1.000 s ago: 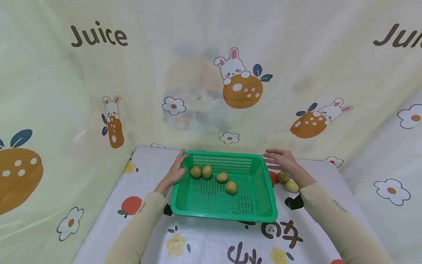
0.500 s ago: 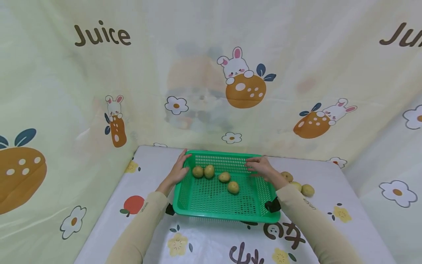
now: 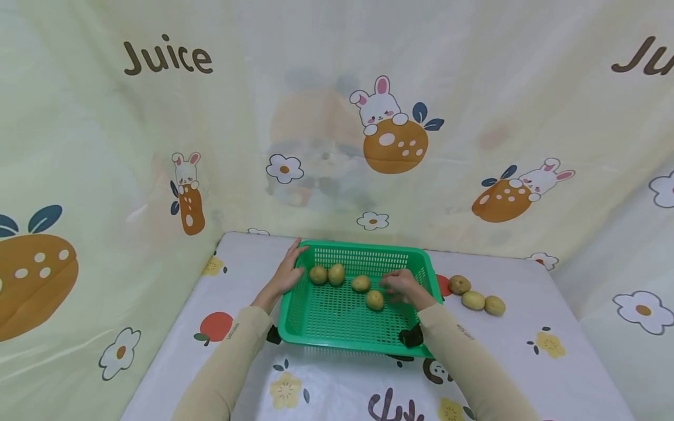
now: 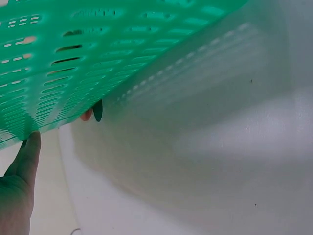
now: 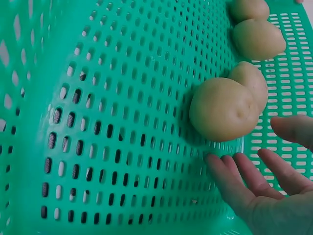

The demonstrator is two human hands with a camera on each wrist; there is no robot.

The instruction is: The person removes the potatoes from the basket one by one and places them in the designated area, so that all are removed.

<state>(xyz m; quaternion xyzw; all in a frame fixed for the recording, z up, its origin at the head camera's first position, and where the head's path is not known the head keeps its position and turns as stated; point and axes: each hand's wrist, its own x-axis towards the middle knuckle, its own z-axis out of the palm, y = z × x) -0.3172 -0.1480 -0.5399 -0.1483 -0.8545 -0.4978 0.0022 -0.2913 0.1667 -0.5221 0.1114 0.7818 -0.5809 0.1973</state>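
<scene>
A green plastic basket [image 3: 337,346] stands on the table with several potatoes inside. My left hand [image 3: 283,277] rests against its left rim near the far corner, fingers extended; in the left wrist view a fingertip [image 4: 34,139] touches the slotted outer wall. Inside the basket, my right hand [image 3: 405,286] is just right of the nearest potato [image 3: 374,300]. Seen from the right wrist, its spread, slightly bent fingers [image 5: 230,183] and thumb stand around a space beside that potato [image 5: 222,110], holding nothing. Another potato [image 3: 360,283] lies close behind it, and two more, including one [image 3: 336,274], sit at the far left.
Three potatoes lie on the table right of the basket: one [image 3: 460,285] at the back, one [image 3: 473,300] in the middle and one [image 3: 495,305] in front. A printed cloth covers the table [image 3: 326,386]. Patterned curtains [image 3: 316,117] enclose the back and sides.
My right hand has moved left from outside the basket's right rim, over it and down to the potato inside. My left hand stays at the left rim.
</scene>
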